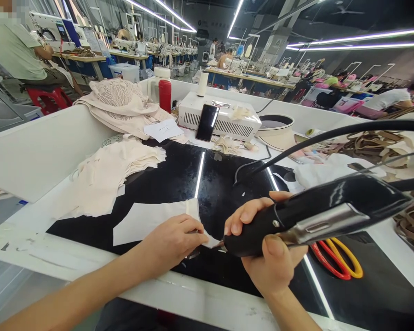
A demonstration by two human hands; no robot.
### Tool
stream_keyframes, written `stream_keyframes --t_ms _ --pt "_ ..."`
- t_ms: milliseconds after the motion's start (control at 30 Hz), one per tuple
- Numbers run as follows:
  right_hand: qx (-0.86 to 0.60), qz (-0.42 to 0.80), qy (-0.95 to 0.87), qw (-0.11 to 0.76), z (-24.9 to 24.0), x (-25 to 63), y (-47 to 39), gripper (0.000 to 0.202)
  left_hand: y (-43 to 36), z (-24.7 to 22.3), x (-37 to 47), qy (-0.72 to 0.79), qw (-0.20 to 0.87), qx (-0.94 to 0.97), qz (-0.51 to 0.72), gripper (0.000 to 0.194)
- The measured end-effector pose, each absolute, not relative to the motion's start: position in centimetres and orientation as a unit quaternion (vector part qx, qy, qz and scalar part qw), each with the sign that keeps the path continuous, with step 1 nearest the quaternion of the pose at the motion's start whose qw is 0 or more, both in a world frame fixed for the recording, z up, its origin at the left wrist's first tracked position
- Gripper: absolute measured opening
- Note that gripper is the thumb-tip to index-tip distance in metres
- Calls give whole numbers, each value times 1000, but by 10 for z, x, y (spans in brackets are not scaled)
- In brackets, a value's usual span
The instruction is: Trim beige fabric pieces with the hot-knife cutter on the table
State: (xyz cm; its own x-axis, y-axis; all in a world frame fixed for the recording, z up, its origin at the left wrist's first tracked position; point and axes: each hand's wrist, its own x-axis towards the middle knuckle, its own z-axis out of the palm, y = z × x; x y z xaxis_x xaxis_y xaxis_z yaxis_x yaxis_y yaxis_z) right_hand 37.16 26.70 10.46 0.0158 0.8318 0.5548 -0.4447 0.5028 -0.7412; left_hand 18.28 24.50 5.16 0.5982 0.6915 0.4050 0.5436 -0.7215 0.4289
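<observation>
My right hand (272, 264) is wrapped round a black corded hand tool (345, 197) with a metal lever along its side. The tool's narrow tip points left and meets the right end of a white fabric piece (141, 223), or sits very close to it. Fingers of my left hand (174, 239) are closed on that end of the fabric, just left of the tip. A small metal object under these fingers is mostly hidden. Beneath the fabric lies a glossy black board (221, 184). Scissors with red and yellow handles (357, 266) lie right of my right hand, blades hidden.
A stack of cream fabric pieces (103, 177) lies at left. Behind the board are a phone (207, 122), a vented white box (221, 122), a thread cone (202, 84) and a red bottle (164, 96). The tool's black cable (331, 138) arches across the right side. A seated person is far left.
</observation>
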Motion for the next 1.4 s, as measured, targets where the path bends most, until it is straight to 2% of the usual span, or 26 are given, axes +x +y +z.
stream_keyframes --t_ms 433,700,1400 --pt "-196 438 -527 702 102 370 271 40 252 52 189 296 25 919 258 10" --pt "-198 432 -515 714 104 378 269 39 260 46 193 253 -32 938 234 19" --pt "-190 426 -520 715 100 386 269 39 260 49 189 335 19 905 261 15"
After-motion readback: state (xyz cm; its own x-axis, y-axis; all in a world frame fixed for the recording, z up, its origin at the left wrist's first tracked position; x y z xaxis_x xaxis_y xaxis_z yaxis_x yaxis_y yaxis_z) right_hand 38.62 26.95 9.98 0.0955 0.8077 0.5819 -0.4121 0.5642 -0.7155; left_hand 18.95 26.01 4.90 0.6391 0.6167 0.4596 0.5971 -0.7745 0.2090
